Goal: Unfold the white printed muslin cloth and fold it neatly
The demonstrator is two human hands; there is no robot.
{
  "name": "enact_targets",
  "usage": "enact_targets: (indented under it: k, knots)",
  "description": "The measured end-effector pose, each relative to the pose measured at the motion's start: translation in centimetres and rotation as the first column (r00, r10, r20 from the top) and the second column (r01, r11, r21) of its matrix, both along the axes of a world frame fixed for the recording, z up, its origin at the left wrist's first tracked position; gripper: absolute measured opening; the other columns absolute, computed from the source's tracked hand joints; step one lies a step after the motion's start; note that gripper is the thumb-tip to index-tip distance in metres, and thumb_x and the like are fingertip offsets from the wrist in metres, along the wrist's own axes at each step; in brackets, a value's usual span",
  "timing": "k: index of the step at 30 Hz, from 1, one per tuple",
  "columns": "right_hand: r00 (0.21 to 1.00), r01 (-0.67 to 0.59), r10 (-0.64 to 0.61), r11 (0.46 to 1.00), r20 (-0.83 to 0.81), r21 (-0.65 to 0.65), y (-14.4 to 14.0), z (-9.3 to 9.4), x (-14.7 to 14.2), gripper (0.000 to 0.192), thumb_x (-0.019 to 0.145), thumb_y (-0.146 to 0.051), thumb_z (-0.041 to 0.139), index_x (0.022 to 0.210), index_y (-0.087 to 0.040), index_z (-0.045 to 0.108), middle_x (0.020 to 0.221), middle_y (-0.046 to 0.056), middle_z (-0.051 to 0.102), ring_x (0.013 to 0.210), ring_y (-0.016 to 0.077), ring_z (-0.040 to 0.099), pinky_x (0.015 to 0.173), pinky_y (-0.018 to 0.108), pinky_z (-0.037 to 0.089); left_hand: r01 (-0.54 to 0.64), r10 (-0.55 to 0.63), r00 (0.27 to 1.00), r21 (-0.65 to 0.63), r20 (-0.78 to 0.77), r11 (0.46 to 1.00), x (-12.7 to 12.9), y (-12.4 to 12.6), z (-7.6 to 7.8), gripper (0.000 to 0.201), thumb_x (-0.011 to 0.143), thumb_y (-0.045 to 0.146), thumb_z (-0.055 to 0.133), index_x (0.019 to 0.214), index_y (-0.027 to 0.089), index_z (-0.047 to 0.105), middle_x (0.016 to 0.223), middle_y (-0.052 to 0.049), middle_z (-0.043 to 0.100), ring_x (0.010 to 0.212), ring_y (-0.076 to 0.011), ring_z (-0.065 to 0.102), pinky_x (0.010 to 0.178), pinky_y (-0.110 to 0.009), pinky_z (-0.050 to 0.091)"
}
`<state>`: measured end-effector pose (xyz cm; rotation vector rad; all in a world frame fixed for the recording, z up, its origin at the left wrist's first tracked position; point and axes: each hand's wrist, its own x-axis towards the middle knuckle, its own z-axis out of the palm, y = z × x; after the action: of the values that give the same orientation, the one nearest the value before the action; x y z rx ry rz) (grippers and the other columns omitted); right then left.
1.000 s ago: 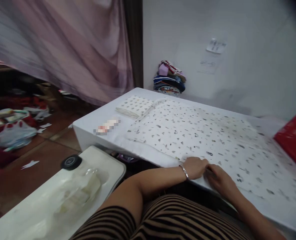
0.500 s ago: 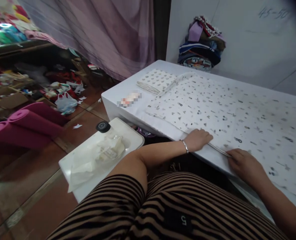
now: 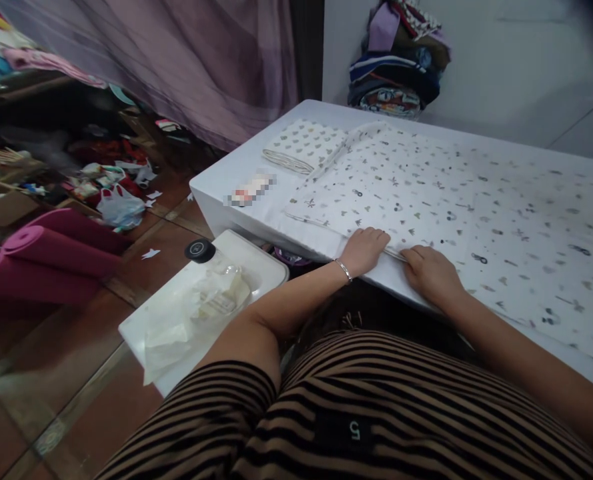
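Note:
A white cloth point(image 3: 426, 193) with small printed figures lies spread over the white table, its near edge folded in layers. My left hand point(image 3: 363, 251) is on that edge, fingers curled over the fabric and thumb side hidden. Close by on the right, my right hand point(image 3: 430, 272) pinches the same edge between thumb and fingers. A short stretch of the layered hem shows between the two hands. Beyond the cloth's left end sits a folded cloth point(image 3: 306, 143) with a leaf-like print.
On the white table point(image 3: 216, 180) lies a small blurred-out item point(image 3: 250, 190). A lower white stand point(image 3: 166, 307) at my left bears a black round lid point(image 3: 199, 250) and crumpled wrapping point(image 3: 211, 293). Pink rolled mats point(image 3: 51, 247) lie on the floor. Clothes point(image 3: 396, 67) are piled behind the table.
Both hands have moved left along the cloth's near edge, the right one farther, so they are closer together. The view has shifted slightly.

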<state>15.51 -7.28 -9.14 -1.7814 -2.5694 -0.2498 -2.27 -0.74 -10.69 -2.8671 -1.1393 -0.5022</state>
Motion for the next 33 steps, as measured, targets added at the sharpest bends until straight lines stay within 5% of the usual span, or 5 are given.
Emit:
enact_targets:
  k: [25,33]
  knots:
    - [0.997,-0.072,0.071,0.986,-0.011,-0.153,6.9,0.9,-8.7,0.032,0.090,-0.015,0.034,0.116,-0.017,0.054,0.107,0.012,0.057,0.093,0.0222,0.052,0.072,0.029,0.038,-0.398,0.396,0.917,-0.049,-0.053,0.916,-12.1,6.3,0.8,0.020,0.083,0.010,0.043,0.094,0.018,0.057,0.102,-0.009,0.059,0.099,-0.0225,0.049,0.081,-0.036,0.037]
    - [0.977,-0.187,0.162,0.964,-0.139,-0.190,7.1,0.1,-9.7,0.033,0.091,-0.016,0.032,0.111,-0.015,0.058,0.104,0.012,0.058,0.092,0.0214,0.052,0.073,0.030,0.040,-0.364,0.364,0.931,-0.073,-0.016,0.929,-15.5,7.2,1.4,0.023,0.079,0.005,0.045,0.085,0.020,0.061,0.094,-0.005,0.064,0.097,-0.0196,0.053,0.085,-0.035,0.039]
